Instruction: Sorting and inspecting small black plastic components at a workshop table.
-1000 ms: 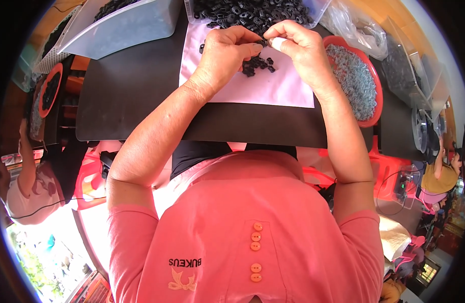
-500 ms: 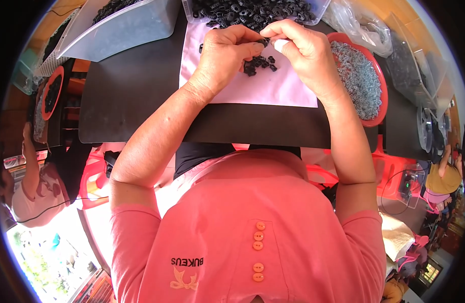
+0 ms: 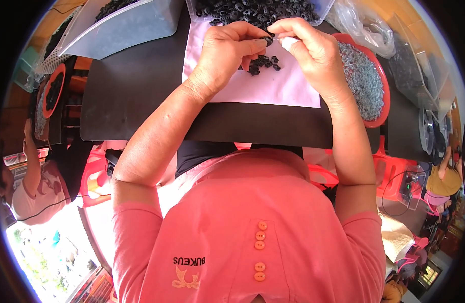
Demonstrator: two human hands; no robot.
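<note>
Above the pink cloth (image 3: 288,91), my left hand (image 3: 223,53) pinches a small black plastic part (image 3: 268,40) between thumb and forefinger. Just to its right, my right hand (image 3: 316,58) has thumb and forefinger closed close to that part. A thin pale sliver shows between the two hands; what my right fingers hold is too small to make out. White wrapping (image 3: 289,43) covers the right thumb tip. Several loose black parts (image 3: 263,63) lie on the cloth below the fingers, partly hidden by my left hand.
Beyond my hands stands a clear bin (image 3: 321,15) heaped with black parts. A red basket (image 3: 385,96) of small silvery pieces sits at the right, near a clear plastic bag (image 3: 366,30). Another translucent bin (image 3: 126,38) stands far left on the dark table (image 3: 136,91). Other people sit at both sides.
My right hand has shifted right, and a small gap has opened between its fingertips and the black part. My left hand still pinches the part.
</note>
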